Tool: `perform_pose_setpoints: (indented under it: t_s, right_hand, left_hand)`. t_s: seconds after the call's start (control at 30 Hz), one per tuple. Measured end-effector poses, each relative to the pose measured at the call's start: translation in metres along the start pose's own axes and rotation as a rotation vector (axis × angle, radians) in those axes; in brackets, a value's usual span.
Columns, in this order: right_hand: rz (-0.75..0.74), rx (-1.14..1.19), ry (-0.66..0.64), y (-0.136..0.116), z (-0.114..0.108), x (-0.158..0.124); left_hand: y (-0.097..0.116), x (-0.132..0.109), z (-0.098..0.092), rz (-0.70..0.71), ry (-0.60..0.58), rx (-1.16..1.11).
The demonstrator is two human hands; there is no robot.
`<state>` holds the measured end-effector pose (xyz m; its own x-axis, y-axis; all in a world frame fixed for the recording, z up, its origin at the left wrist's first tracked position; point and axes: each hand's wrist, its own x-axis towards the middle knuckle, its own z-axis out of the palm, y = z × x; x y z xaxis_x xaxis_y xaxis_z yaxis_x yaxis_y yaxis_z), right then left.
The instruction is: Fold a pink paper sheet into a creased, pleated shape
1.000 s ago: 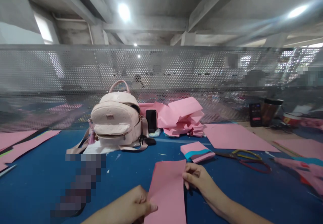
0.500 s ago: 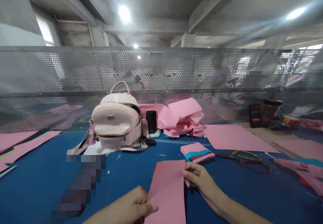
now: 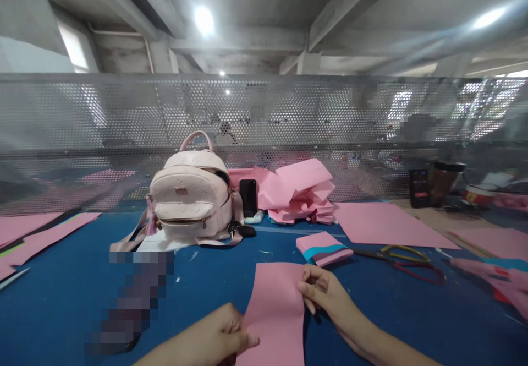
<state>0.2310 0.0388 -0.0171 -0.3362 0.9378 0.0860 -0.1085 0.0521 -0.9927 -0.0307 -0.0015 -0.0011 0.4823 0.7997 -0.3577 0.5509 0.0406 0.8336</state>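
Fingers of the left hand (image 3: 226, 333) pinch the pink sheet (image 3: 280, 316) by its left edge, thumb on its face; those of the right hand (image 3: 324, 291) are closed on its right edge, near the far corner; the sheet is at the front middle of the blue table (image 3: 198, 300); its long axis runs away from the person, the short far end pointing toward the mesh panel (image 3: 264, 113), the near end out of view; its left edge bows; the banded pink bundle (image 3: 317, 241) lies just beyond the right hand.

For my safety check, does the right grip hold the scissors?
No, the right grip is at the pink sheet's edge, while the scissors lie on the blue table.
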Motion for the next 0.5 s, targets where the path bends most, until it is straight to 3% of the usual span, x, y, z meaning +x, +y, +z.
perform_pose_setpoints:
  t_s: [0.5]
  right_hand:
    - [0.019, -0.001, 0.030, -0.0012, -0.0006, 0.0021]
  left_hand:
    - [-0.0001, -0.0003, 0.0019, 0.021, -0.006, -0.037]
